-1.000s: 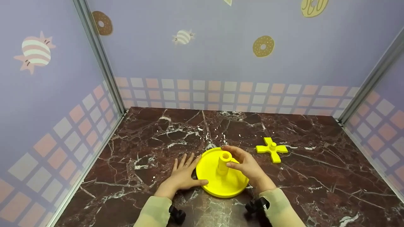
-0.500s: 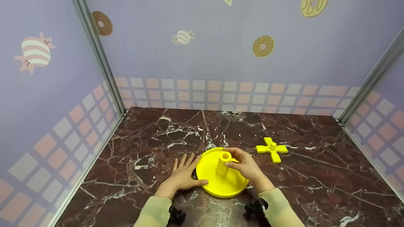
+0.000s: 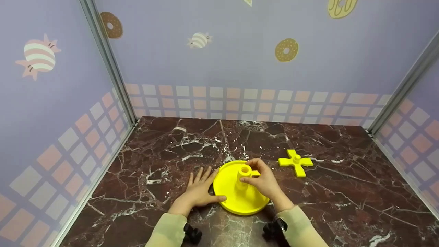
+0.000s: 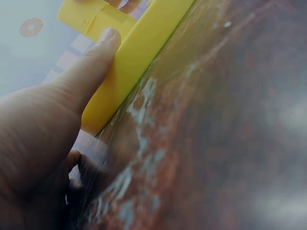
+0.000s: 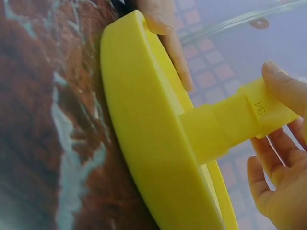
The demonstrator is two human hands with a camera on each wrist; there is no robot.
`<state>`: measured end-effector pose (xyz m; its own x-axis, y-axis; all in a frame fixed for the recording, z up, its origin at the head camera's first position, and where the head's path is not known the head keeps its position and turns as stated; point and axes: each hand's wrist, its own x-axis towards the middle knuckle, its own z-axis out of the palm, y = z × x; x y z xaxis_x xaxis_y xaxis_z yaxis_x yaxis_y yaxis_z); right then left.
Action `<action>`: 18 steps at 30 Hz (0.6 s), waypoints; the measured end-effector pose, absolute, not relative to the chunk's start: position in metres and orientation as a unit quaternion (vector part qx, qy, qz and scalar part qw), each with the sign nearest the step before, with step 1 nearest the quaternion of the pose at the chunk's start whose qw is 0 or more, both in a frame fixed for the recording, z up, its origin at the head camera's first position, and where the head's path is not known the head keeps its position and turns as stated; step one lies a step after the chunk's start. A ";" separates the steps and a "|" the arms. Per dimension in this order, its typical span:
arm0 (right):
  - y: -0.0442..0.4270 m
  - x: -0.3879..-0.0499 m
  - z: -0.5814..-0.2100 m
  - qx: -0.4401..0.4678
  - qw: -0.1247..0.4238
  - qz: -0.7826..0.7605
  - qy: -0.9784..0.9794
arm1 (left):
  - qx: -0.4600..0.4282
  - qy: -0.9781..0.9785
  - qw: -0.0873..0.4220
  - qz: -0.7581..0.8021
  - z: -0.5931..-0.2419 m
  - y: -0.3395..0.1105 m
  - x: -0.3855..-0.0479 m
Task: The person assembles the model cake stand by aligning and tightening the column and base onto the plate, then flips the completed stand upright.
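A yellow round dish (image 3: 229, 202) with a low rim lies flat on the table, and a post rises from its middle. Fitted over this post is a yellow hollow tube (image 3: 242, 173), upright, its open end on top; the right wrist view shows a raised mark on it. My right hand (image 3: 267, 181) pinches the tube near its top between thumb and fingers. My left hand (image 3: 199, 192) lies at the dish's left side, fingers straight and spread. Its thumb (image 4: 103, 45) presses on the dish's rim.
A yellow cross-shaped piece (image 3: 296, 163) with a short peg on top lies on the table to the right, beyond my right hand. The marbled table (image 3: 154, 147) is bounded by patterned walls (image 3: 219, 68) at the back and sides.
My right hand has turned round the tube, its thumb shifting left across the front and its wrist swinging slightly left. The left hand and the dish stay where they were.
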<state>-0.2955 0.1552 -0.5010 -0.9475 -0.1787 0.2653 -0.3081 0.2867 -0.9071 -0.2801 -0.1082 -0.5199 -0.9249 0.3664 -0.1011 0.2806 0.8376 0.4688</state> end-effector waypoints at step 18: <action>0.174 -0.296 -0.494 0.191 -0.109 0.633 -0.742 | 0.170 0.953 0.093 0.235 -0.520 -0.109 -0.280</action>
